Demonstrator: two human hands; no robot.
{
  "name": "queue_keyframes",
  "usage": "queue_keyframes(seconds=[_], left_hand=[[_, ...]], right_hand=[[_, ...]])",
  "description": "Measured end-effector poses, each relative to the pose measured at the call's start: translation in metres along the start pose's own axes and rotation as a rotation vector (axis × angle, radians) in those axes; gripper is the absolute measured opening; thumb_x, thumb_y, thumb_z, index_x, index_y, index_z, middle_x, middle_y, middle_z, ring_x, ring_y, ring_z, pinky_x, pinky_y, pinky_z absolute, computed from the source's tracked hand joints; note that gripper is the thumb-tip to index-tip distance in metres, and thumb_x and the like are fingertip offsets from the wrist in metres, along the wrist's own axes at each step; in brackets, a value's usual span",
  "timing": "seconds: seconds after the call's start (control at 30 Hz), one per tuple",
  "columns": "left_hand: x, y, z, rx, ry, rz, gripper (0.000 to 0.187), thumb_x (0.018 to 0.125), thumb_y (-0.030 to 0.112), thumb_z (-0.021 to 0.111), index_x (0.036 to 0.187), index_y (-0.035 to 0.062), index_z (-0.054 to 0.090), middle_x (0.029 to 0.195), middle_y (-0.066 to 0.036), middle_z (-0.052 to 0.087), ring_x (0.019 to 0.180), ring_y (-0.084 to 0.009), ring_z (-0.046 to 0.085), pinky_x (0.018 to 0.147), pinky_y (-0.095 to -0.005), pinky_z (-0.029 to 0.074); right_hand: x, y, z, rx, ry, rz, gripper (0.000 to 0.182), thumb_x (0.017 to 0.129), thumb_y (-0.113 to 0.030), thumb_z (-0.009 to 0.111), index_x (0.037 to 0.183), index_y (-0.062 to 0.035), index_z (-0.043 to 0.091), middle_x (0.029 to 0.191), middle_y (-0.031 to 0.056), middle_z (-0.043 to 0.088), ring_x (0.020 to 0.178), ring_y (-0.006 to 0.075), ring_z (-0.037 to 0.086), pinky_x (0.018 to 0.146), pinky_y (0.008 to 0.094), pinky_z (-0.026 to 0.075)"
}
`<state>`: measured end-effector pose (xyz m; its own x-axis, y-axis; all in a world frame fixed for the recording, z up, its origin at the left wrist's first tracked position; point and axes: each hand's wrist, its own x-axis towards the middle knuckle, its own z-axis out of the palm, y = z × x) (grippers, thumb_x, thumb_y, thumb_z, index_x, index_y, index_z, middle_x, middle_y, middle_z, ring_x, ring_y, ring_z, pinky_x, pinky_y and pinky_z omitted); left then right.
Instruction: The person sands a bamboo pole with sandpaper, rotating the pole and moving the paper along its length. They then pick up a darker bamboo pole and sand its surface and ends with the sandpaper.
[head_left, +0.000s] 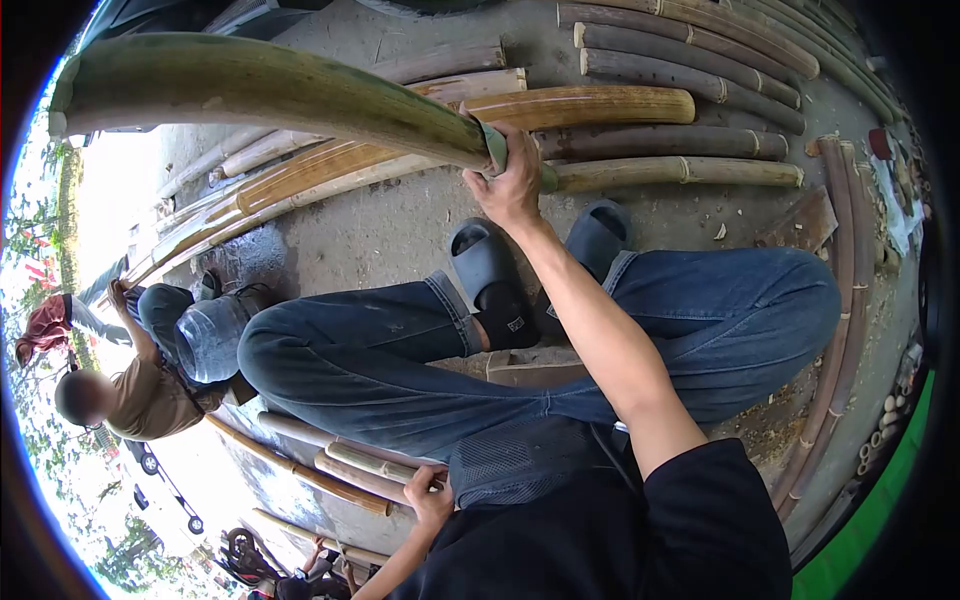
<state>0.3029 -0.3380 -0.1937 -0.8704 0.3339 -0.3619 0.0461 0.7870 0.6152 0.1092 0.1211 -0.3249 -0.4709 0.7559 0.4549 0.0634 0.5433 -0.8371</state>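
My right hand (512,185) is closed round the near end of a thick green bamboo pole (270,90), by a pale green part. From there the pole stretches across to the upper left. Down by my waist, my left hand (430,495) has its fingers bent together beside a black mesh pouch (530,462); what they hold, if anything, is too small to make out. A short bamboo piece (370,462) lies just beyond that hand. My legs in blue jeans are bent, with grey slippers (487,262) in front.
Bamboo poles (625,103) lie across the ground ahead, with more along the right (835,330). On the left, a co-worker (150,400) sits near a clear plastic jug (212,338). Other people are at the far left and bottom. A wooden block (535,372) is between my legs.
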Motion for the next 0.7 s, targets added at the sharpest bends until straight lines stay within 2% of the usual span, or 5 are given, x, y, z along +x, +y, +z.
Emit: queue_keyframes(seconds=[0.07, 0.33, 0.53, 0.63, 0.7], left_hand=[[-0.002, -0.015, 0.015, -0.209, 0.09, -0.425, 0.02, 0.078, 0.008, 0.084, 0.081, -0.007, 0.07, 0.07, -0.012, 0.072, 0.058, -0.0136, 0.067, 0.056, -0.0261, 0.052], [0.039, 0.056, -0.007, 0.243, 0.001, -0.443, 0.05, 0.067, 0.042, 0.091, 0.068, -0.0057, 0.075, 0.059, -0.013, 0.071, 0.056, -0.0162, 0.07, 0.06, -0.0289, 0.055], [0.035, 0.06, 0.002, 0.202, 0.097, -0.196, 0.038, 0.066, 0.031, 0.092, 0.068, -0.0027, 0.075, 0.054, -0.008, 0.065, 0.05, -0.0135, 0.063, 0.053, -0.028, 0.05], [0.028, 0.051, 0.005, 0.126, 0.063, -0.124, 0.023, 0.075, 0.018, 0.086, 0.073, -0.0021, 0.074, 0.063, -0.011, 0.071, 0.057, -0.0179, 0.07, 0.057, -0.0294, 0.053], [0.019, 0.029, 0.007, 0.034, 0.047, 0.236, 0.006, 0.081, 0.002, 0.077, 0.085, -0.0011, 0.074, 0.072, -0.014, 0.071, 0.064, -0.0185, 0.072, 0.059, -0.0294, 0.052]], right_hand=[[0.003, 0.002, -0.001, -0.02, 0.018, -0.014, 0.061, 0.07, -0.016, 0.086, 0.123, -0.0071, 0.056, 0.109, 0.0167, 0.064, 0.103, 0.0406, 0.061, 0.09, 0.0498, 0.047], [0.0, 0.005, 0.001, 0.014, 0.027, -0.02, 0.06, 0.071, -0.014, 0.085, 0.122, -0.0068, 0.056, 0.109, 0.0169, 0.064, 0.103, 0.0412, 0.062, 0.089, 0.05, 0.048], [-0.002, 0.003, 0.0, 0.012, 0.02, -0.037, 0.061, 0.068, -0.01, 0.085, 0.122, -0.0072, 0.056, 0.108, 0.0167, 0.064, 0.103, 0.0409, 0.061, 0.09, 0.0498, 0.047], [-0.002, 0.001, 0.003, 0.006, -0.008, -0.029, 0.062, 0.067, -0.009, 0.084, 0.122, -0.0075, 0.056, 0.108, 0.0169, 0.063, 0.103, 0.0409, 0.06, 0.091, 0.0501, 0.046], [-0.002, 0.001, 0.002, -0.011, -0.029, -0.02, 0.062, 0.067, -0.009, 0.084, 0.122, -0.0076, 0.056, 0.109, 0.0171, 0.063, 0.103, 0.041, 0.06, 0.091, 0.0504, 0.046]])
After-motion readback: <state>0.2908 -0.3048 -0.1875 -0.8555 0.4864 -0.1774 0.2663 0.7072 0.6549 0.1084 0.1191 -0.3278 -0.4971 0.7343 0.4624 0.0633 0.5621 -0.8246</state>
